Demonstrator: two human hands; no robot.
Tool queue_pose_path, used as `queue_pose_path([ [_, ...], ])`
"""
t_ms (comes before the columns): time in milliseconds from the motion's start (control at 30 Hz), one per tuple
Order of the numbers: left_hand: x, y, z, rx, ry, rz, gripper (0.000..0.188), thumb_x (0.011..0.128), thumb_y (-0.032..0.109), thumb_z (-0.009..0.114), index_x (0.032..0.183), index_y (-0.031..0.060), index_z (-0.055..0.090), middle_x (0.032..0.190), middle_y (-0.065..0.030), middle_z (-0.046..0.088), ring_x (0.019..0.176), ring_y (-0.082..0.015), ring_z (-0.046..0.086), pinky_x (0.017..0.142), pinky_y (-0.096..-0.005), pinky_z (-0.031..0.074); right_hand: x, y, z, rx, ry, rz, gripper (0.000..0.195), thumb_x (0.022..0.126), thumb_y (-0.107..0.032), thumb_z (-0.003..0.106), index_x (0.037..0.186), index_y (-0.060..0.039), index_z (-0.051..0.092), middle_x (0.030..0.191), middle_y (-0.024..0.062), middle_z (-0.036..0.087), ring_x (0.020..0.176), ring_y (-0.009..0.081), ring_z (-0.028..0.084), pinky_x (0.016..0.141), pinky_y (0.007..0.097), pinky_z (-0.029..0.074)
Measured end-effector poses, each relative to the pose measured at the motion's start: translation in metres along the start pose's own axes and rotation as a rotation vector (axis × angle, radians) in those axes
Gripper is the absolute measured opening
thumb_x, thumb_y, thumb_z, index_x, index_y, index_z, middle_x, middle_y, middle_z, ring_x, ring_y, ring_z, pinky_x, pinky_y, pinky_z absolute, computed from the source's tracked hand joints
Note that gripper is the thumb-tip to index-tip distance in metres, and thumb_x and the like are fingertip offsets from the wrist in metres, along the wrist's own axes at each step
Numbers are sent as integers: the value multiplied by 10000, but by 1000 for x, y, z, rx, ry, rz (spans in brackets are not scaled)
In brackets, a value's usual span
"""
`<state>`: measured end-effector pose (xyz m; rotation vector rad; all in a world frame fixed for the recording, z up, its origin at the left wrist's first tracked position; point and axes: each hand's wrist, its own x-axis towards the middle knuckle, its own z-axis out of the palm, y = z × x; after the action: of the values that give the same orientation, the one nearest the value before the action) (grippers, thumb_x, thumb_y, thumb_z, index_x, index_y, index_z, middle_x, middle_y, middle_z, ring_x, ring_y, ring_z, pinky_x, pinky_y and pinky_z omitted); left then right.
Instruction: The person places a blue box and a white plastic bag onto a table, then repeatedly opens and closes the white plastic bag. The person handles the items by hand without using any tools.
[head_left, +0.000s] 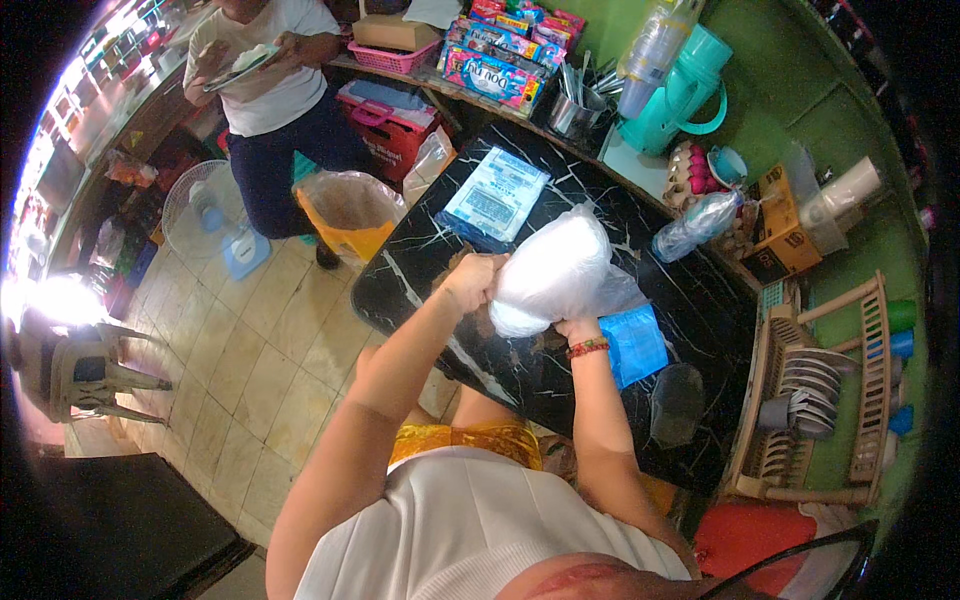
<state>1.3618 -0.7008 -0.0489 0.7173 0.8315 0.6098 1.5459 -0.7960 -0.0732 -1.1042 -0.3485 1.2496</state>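
A bulging translucent white plastic bag (559, 266) is between my hands, over a black marble-patterned table (405, 285). My left hand (478, 282) pinches its near left edge. At the lower edge, my right hand (577, 330), with a beaded bracelet at the wrist, grips the bag; its fingers are partly hidden underneath. What is inside the bag cannot be made out. A blue plastic packet (636, 345) lies just right of my right wrist. Beyond the bag is a flat white-and-blue printed package (495, 195), which bears writing.
A person (277, 75) holding a plate stands at the far left, by a yellow bin with a plastic liner (349, 214). Along the right are a wrapped bottle (694, 225), a cardboard box (780, 225) and a dish rack (772, 375). A teal pitcher (664, 112) stands on the back shelf.
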Motion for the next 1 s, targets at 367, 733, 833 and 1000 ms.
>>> queue_pose_path([
  [367,36,-63,-39,-654,-156,-49,307,1027,250,384,890,37,557,695,-23,546,620,-147,516,636,-294,472,-108,-7,31,288,91,397,191,890,-386,555,844,-201,572,692,-41,537,670,150,480,640,375,412],
  [733,-30,-29,22,244,497,226,321,961,272,505,1038,-25,600,1000,-170,639,879,-281,593,810,-387,463,-107,18,31,327,69,287,168,935,-231,523,799,-132,513,694,-13,481,641,154,440,671,327,398],
  [833,-31,-34,13,532,486,398,228,904,190,557,1015,-2,609,940,-187,623,885,-339,578,807,-402,455,-129,-1,46,140,174,-27,98,906,-148,559,987,-106,521,808,-3,525,705,141,482,686,307,429],
  [1000,-70,-34,-20,1071,498,1005,199,796,65,602,994,42,597,998,-158,572,961,-357,524,860,-453,416,-174,-138,79,-563,414,-1111,439,890,-108,598,1289,-50,426,1156,78,514,997,170,525,848,310,480],
])
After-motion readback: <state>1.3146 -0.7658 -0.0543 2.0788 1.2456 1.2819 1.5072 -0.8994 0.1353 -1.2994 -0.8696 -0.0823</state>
